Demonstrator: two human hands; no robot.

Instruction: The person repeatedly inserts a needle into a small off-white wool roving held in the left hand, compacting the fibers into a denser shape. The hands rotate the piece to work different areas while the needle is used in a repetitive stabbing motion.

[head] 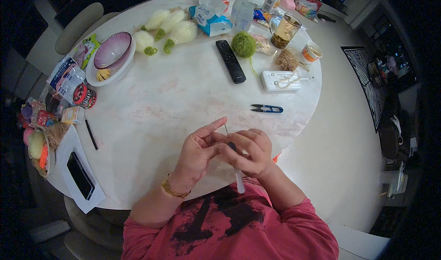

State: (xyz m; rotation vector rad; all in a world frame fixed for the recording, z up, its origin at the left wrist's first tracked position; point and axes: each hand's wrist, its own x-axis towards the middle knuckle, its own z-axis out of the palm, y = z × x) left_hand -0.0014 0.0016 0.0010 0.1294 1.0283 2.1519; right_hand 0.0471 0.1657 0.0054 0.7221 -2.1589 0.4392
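Observation:
My right hand [249, 150] is closed around a crochet hook with a pale handle [240, 184] and a dark grip part. Its thin metal shaft [226, 128] points up between my hands. Over the raised index finger of my left hand [198, 150] runs a thin strand of yarn [210, 134]; the thumb is pinched near the fingers of my right hand. Any work at the fingertips is hidden. Blue thread snips [272, 109] lie on the table beyond my right hand. Farther off are a green yarn ball [244, 45] and a brown yarn ball [287, 60].
On the round marble-look table [155, 105] are a black remote [231, 62], a white power bank [280, 81], a glass mug [286, 31] and several fluffy cream pieces [182, 32]. At left sit a white bowl [119, 77], a phone [80, 175] on paper and a black pen [91, 135].

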